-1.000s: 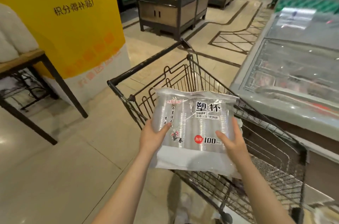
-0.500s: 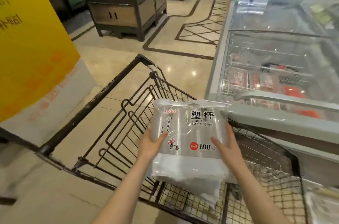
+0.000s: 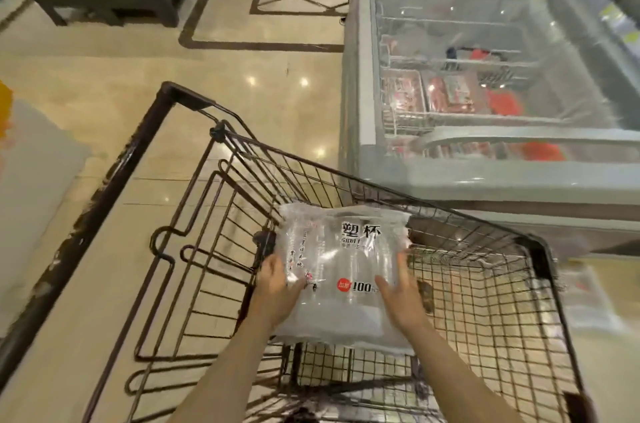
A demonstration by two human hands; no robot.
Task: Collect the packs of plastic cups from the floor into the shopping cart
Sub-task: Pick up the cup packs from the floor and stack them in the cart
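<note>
In the head view, the shopping cart (image 3: pixel 540 249) stood just beside a glass-topped freezer chest (image 3: pixel 485 83), and everything else is placed here against that cart. The pack of plastic cups (image 3: pixel 341 270) hung inside the cart's wire walls, above the mesh floor of the basket and near the folded child-seat flap; whether its lower edge touched the mesh could not be told. The left hand (image 3: pixel 275 287) gripped the pack's left edge with the thumb over the printed face, and the right hand (image 3: pixel 403 298) pressed flat against its right side, so both hands clasped the pack between them. No other pack lay in the visible part of the basket, and beyond the cart's right wall a pale, blurred wrapper (image 3: pixel 585 301) lay on the floor, possibly another pack. The step in hand appeared to be lowering this pack into the basket. The next move would likely call for easing it down until it rested flat on the mesh, then spreading both hands to let go, and turning toward whatever packs remained on the floor.
</note>
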